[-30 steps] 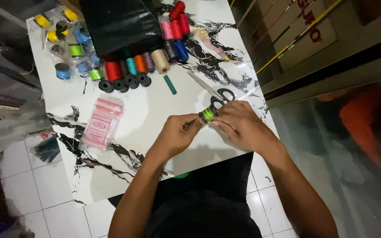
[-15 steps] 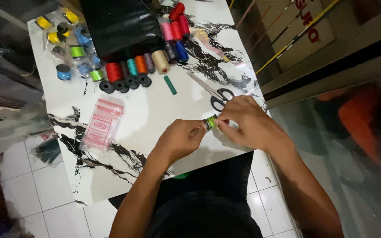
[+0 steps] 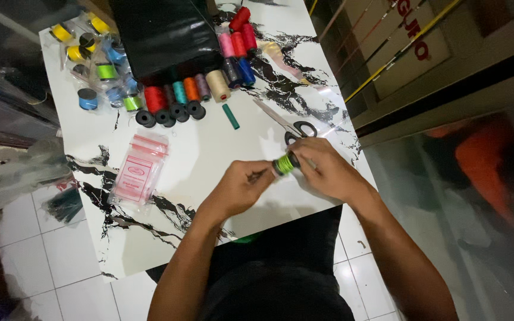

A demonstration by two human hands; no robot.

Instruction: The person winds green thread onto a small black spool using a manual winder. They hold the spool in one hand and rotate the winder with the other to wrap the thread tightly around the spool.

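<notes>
both hands pinch small round green thread spool (image 3: 285, 163): left hand (image 3: 242, 187) fingers clenched on one end, right hand (image 3: 325, 169) on other. metal scissors (image 3: 290, 123) just behind spool; glossy marbled table (image 3: 209, 160) beneath.

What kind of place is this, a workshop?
Probably a small sewing or craft corner: a white black-veined marble-pattern table holds a row of coloured thread spools and black-handled scissors, while both hands hold a green thread bobbin.
</notes>
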